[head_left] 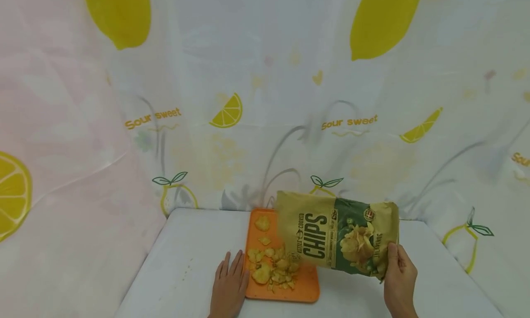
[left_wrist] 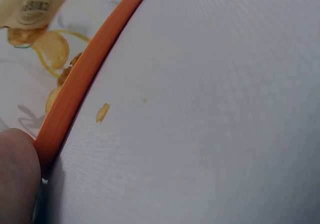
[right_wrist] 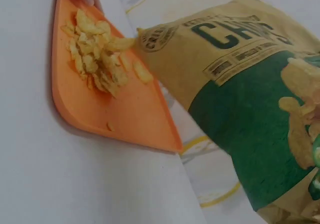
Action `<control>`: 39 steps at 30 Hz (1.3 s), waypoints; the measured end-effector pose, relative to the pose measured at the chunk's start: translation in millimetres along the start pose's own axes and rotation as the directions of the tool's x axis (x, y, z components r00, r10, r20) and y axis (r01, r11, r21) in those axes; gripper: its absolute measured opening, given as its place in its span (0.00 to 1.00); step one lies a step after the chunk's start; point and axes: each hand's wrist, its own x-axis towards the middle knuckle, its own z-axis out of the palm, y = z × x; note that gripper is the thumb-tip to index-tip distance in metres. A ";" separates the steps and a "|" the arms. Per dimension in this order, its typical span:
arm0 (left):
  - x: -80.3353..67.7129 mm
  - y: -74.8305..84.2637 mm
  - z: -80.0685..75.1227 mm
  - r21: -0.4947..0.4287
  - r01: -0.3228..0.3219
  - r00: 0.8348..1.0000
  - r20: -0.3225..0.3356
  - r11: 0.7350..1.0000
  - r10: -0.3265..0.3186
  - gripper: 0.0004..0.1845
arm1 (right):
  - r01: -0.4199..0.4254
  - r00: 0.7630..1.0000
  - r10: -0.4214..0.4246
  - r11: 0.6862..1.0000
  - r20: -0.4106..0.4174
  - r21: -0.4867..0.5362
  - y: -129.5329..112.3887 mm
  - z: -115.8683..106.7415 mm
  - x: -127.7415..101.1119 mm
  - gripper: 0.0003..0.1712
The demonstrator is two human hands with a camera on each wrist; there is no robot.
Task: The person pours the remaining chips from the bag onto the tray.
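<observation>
A tan and green chips bag (head_left: 339, 235) hangs tipped on its side over an orange tray (head_left: 308, 286), its mouth toward the left. My right hand (head_left: 398, 274) grips the bag's lower right corner. Chips (head_left: 271, 266) lie piled on the tray, also seen as chips (right_wrist: 97, 54) in the right wrist view below the bag (right_wrist: 240, 84). My left hand (head_left: 229, 281) lies flat on the white table, fingers straight against the tray's left edge. In the left wrist view the tray rim (left_wrist: 85, 74) runs diagonally beside a fingertip (left_wrist: 17, 174).
The white table (head_left: 182, 267) is backed by a lemon-printed curtain (head_left: 265, 101) on the far and left sides. A small chip crumb (left_wrist: 102, 112) lies on the table beside the tray. The table's right corner (head_left: 418, 223) sits near the bag.
</observation>
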 end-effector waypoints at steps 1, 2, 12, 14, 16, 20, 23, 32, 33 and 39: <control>0.2 0.4 0.0 -0.001 -0.001 1.000 0.001 1.000 0.001 0.31 | 0.002 1.000 -0.002 1.000 -0.013 0.022 0.1 -0.8 0.0 0.16; 0.3 0.8 -0.1 0.000 -0.004 1.000 0.000 1.000 0.004 0.31 | -0.003 1.000 0.004 0.999 -0.020 0.044 0.1 -1.7 0.1 0.16; 0.8 -0.4 -0.9 0.006 -0.009 1.000 0.004 1.000 0.009 0.31 | -0.018 1.000 0.018 0.999 -0.006 0.033 0.9 -5.4 0.1 0.17; 1.7 -0.7 -0.9 0.011 -0.012 1.000 -0.002 1.000 0.012 0.31 | 0.001 1.000 -0.001 1.000 0.002 0.008 0.1 -3.4 0.3 0.16; 1.8 -1.0 -1.0 0.012 -0.007 1.000 -0.002 1.000 0.007 0.31 | 0.030 1.000 -0.029 0.998 0.010 -0.055 -0.6 -1.1 0.5 0.15; 0.9 0.5 -1.8 -0.009 -0.007 1.000 0.003 1.000 0.007 0.31 | 0.038 0.999 -0.038 0.996 0.001 -0.081 -1.0 -0.5 0.0 0.15; -0.5 1.5 -2.7 -0.012 -0.006 1.000 0.002 1.000 0.006 0.31 | 0.012 1.000 -0.012 0.999 0.001 -0.041 0.0 -1.7 -0.4 0.16; -0.2 -3.7 -7.2 -0.015 -0.018 1.000 0.007 1.000 0.019 0.30 | -0.060 0.998 0.061 0.997 -0.016 0.042 -4.2 -2.2 -4.8 0.18; 0.1 -4.5 -7.5 -0.014 -0.018 1.000 0.007 1.000 0.019 0.30 | -0.068 0.998 0.069 0.996 -0.009 0.057 -4.8 -1.6 -5.0 0.18; 0.4 -8.2 -9.8 -0.020 -0.024 1.000 0.006 1.000 0.024 0.30 | -0.093 0.996 0.094 0.992 -0.006 0.080 -8.8 1.0 -7.4 0.22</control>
